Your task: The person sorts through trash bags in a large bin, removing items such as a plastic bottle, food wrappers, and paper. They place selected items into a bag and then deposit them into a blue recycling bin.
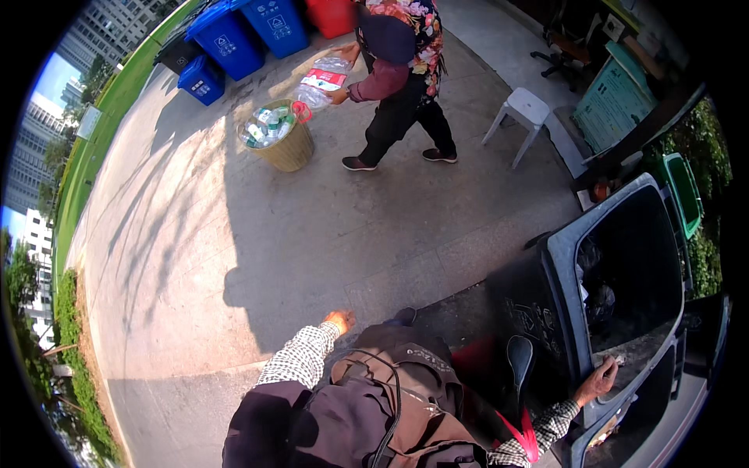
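Observation:
My left hand (339,320) hangs at my side above the paving, loosely curled, with nothing seen in it. Over the near rim of a dark grey wheeled bin (559,281) reaches my right hand (598,381), palm down with the fingers together. A small pale scrap (620,360) shows by its fingertips; whether the hand holds it cannot be told. Inside the bin, black plastic bags (601,303) lie against one wall. Between my right arm and body rises a dark, paddle-shaped end (519,357), with a red strap (522,437) below it.
Ahead, another person (404,64) holds clear plastic with a red label (323,79) beside a wicker-look basket (287,153) of plastic bottles. Blue bins (225,41) and a red bin (332,17) stand behind. A white stool (526,108) is at right, near a green board (615,96).

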Motion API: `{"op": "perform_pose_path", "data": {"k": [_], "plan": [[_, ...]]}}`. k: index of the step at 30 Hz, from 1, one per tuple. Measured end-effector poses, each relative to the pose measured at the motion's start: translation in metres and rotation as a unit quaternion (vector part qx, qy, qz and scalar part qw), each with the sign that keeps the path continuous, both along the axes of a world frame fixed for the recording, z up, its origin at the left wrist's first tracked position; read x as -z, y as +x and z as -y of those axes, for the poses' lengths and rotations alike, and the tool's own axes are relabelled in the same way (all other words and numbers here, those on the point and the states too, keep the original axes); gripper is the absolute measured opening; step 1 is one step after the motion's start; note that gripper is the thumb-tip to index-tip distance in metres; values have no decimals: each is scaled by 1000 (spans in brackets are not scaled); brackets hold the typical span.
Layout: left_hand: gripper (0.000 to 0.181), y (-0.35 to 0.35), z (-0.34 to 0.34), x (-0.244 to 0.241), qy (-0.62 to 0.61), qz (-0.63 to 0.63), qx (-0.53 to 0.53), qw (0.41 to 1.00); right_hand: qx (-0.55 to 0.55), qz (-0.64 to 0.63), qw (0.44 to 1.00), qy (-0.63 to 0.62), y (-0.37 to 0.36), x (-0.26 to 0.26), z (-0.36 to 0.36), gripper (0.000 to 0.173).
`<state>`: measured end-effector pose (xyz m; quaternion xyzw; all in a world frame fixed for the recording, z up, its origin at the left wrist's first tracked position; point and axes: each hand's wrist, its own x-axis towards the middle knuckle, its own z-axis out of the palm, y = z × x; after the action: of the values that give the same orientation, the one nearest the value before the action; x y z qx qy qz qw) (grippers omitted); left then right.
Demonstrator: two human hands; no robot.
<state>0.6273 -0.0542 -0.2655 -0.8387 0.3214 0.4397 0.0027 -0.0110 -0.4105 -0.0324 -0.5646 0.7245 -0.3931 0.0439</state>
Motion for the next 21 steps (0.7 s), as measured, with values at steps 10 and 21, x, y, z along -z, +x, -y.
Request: {"op": "perform_pose_path", "data": {"k": [10, 21], "plan": [[40, -86, -61, -18, -29, -37, -58, 997, -70, 173, 982, -16, -1, -4, 6, 34], [32, -123, -148, 27, 21, -47, -109, 993, -207, 176, 962, -20, 133, -65, -13, 30]]}}
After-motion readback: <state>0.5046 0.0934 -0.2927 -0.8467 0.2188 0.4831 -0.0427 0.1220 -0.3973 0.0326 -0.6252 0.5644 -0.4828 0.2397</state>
